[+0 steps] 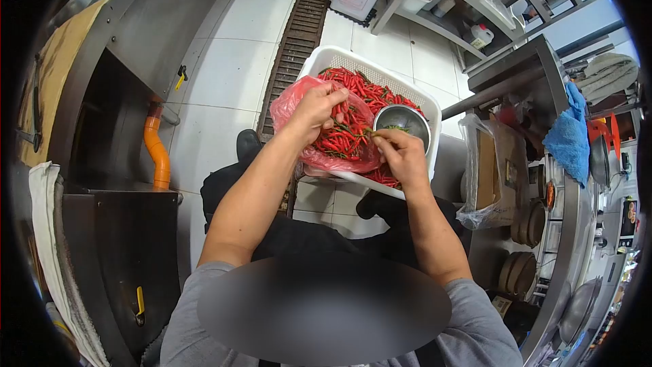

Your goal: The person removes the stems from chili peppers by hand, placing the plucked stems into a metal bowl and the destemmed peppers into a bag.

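My left hand point(319, 110) is closed, its fingers curled above the red plastic bag point(288, 105); whatever is between them is hidden. The bag lies open and holds many red chilies point(343, 137) with green stems. My right hand point(402, 154) pinches a small green chili stem point(371, 133) between thumb and forefinger, at the near edge of a metal bowl point(414, 122). Some green bits lie in the bowl. Bag and bowl both rest in a white plastic basket point(435, 112), on more loose red chilies point(373, 88).
The basket stands between my legs, over a floor drain grate point(292, 47). Steel cabinets with an orange pipe point(157, 149) are on the left. To the right are a cardboard box in plastic point(492, 170), a blue cloth point(568, 137) and steel shelving point(468, 0).
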